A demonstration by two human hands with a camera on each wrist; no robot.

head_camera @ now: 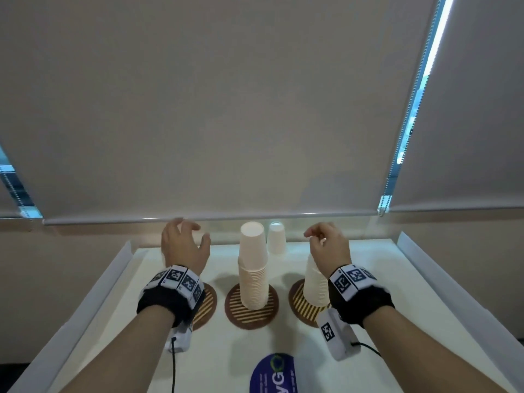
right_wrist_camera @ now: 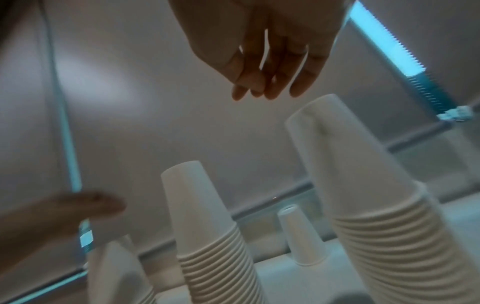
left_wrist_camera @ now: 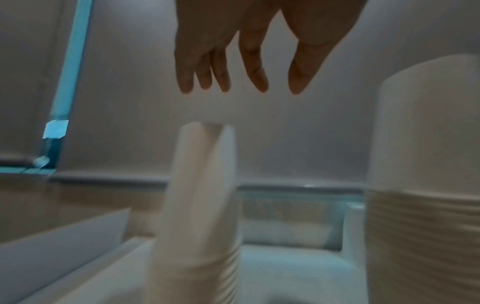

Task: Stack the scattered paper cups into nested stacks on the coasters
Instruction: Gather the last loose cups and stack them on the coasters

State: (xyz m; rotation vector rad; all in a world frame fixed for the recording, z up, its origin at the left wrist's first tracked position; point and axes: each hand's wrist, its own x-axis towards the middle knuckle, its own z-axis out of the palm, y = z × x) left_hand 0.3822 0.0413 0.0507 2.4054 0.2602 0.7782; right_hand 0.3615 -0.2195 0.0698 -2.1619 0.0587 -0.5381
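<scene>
On the white table [head_camera: 255,347], left to right: left hand [head_camera: 184,246], grip loose and empty, above a nested white paper cup stack [left_wrist_camera: 200,216] hiding the left brown striped round coaster [head_camera: 207,304]; taller middle cup stack [head_camera: 253,268] on its coaster [head_camera: 251,313]; lone upturned white paper cup [head_camera: 276,238] behind; right hand [head_camera: 329,248], grip loose, empty, over the right cup stack [head_camera: 313,282]. Blue round sticker [head_camera: 273,374] near edge.

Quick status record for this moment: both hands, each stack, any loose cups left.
left hand: open, above the left stack, holding nothing
right hand: loosely curled fingers, above the right stack, holding nothing
left stack: hidden by the hand in the head view
middle stack: upside-down cups on the middle coaster
right stack: on the right coaster
loose cup: one, upside down, behind the stacks
</scene>
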